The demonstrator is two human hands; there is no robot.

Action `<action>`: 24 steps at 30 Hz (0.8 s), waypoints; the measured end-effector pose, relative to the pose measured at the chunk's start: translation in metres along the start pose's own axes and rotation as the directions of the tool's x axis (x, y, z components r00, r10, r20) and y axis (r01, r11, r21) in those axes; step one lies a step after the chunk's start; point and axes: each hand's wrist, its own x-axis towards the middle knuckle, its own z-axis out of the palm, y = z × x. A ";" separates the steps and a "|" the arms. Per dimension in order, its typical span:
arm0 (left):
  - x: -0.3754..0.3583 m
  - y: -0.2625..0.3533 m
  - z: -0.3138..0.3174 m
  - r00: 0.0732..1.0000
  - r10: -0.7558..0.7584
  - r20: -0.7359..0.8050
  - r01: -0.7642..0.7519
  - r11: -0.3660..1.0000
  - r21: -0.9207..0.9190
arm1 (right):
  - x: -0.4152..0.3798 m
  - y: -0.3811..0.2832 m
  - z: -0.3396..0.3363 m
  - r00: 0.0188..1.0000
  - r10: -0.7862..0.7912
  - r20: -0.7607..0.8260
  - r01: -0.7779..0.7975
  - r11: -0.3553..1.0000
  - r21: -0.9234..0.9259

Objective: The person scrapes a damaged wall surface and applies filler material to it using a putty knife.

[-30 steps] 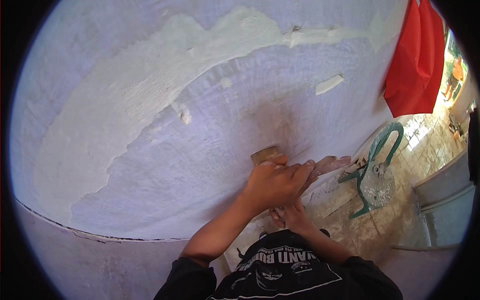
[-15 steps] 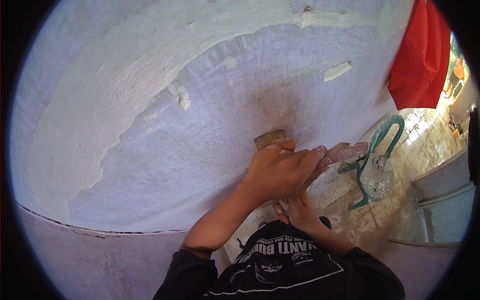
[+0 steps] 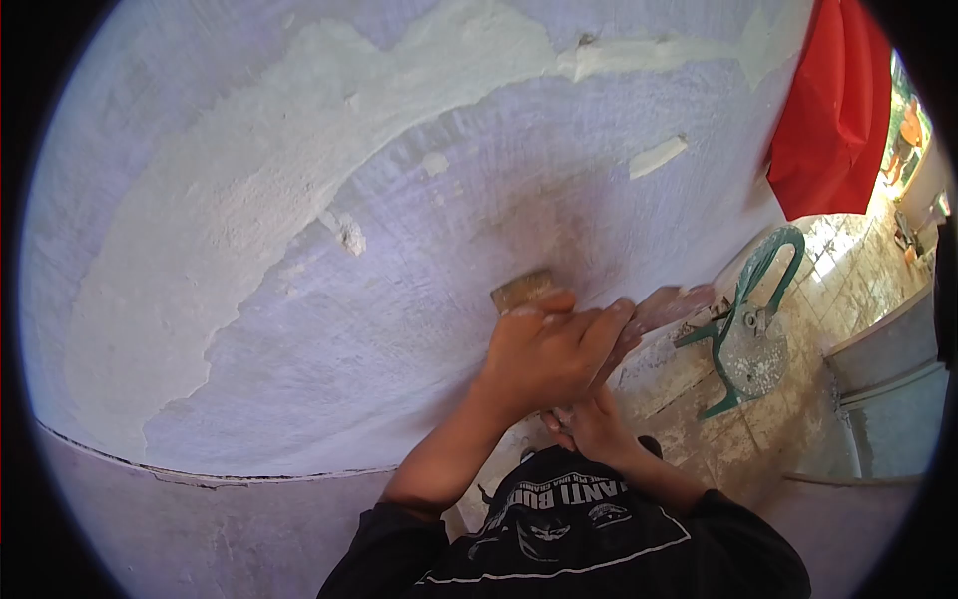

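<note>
My left hand (image 3: 544,354) is closed around a tool close to the wall (image 3: 419,299). The tool's tan, block-like end (image 3: 523,290) shows past my thumb, against a dark smudged area of the wall. On the other side a worn pinkish handle-like part (image 3: 679,307), spotted with white, sticks out to the right. What kind of tool it is, I cannot make out. My right hand (image 3: 591,431) is lower, near my shirt, partly behind the left. Its fingers are curled, with something greyish in them that is mostly hidden.
Rough pale plaster (image 3: 269,170) covers part of the lilac wall. A green-framed stool (image 3: 750,351) with a white-spotted seat stands on the dusty tiled floor (image 3: 714,449). Red cloth (image 3: 830,120) hangs at upper right. A pale curved partition (image 3: 888,369) rises at the right.
The view has turned slightly, so the wall's marks sit lower and further left. My left hand and the tool have shifted a little left in view. Both hands keep their grip.
</note>
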 end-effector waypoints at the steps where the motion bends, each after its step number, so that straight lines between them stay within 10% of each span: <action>1: -0.001 -0.001 0.002 1.000 -0.003 -0.011 0.003 1.000 0.010 | 0.000 0.008 0.000 0.999 0.005 -0.034 -0.005 1.000 0.006; 24: 0.018 -0.005 -0.020 0.997 0.038 0.061 -0.038 0.999 -0.005 | 0.005 0.001 0.012 0.999 -0.040 -0.012 0.041 0.995 0.096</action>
